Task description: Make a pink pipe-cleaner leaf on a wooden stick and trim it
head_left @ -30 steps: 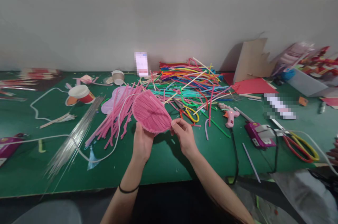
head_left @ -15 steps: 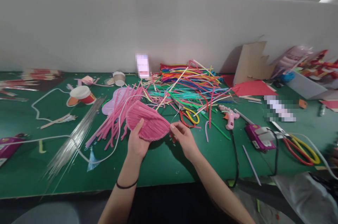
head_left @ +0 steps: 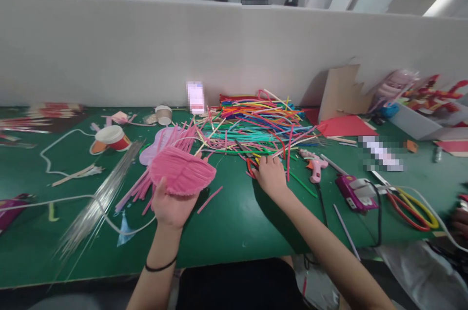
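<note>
My left hand [head_left: 171,205] holds up a pink ribbed fan-like piece [head_left: 183,172], fuzzy like rows of pipe cleaners, with the thumb on its near face and the other fingers behind it. Further right, my right hand [head_left: 271,176] reaches down onto the scissors [head_left: 250,167], its fingers curled over their red and yellow handles. Most of the handles are hidden under that hand. A loose pink pipe cleaner [head_left: 210,200] lies on the green table between my hands. Behind the ribbed piece spreads a bunch of pink pipe cleaners [head_left: 141,185].
Many coloured pipe cleaners [head_left: 256,122] are heaped at the back. Right of my right hand lie a pink glue gun [head_left: 316,169], a purple power block [head_left: 354,193] and larger scissors [head_left: 411,210]. Leftward are thin wires [head_left: 98,198], a white cord [head_left: 106,210] and a paper cup [head_left: 113,138].
My right hand has left the edge of the pink piece and moved right onto the scissors. My left hand has shifted left with the piece. A loose pink pipe cleaner now shows between them.
</note>
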{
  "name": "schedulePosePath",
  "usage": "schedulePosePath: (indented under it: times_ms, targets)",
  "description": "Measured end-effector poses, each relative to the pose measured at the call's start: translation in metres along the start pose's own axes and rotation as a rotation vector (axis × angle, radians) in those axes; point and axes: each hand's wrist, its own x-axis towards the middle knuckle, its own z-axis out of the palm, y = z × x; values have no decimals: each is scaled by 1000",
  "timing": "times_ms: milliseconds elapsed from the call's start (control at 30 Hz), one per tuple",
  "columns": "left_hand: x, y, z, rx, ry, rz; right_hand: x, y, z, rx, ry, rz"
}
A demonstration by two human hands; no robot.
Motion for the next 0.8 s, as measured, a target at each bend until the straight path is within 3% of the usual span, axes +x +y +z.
schedulePosePath:
  times_ms: [100, 200, 267, 333, 433, 500, 667, 800]
  targets:
    - [0, 4, 2, 82, 0, -12, 8, 3, 9, -103, -62, -87]
    - [-1, 5, 4, 127, 36, -7, 9, 7, 13, -18, -47, -128]
    - [-1, 9, 4, 137, 59, -1, 7, 13, 10, 183, -21, -92]
    - [-2, 14, 1, 141, 77, 7, 1, 19, 2, 556, -36, -10]
    - [-3, 23, -3, 147, 108, 27, -10, 21, -16, 1315, -201, 158]
    - [-3, 27, -4, 144, 125, 30, -16, 17, -27, 1650, -333, 187]
    - [-5, 32, -2, 130, 129, 74, -26, 1, -39, 1808, -520, 217]
    - [-7, 33, -4, 129, 138, 109, -35, -8, -38, 1882, -654, 82]
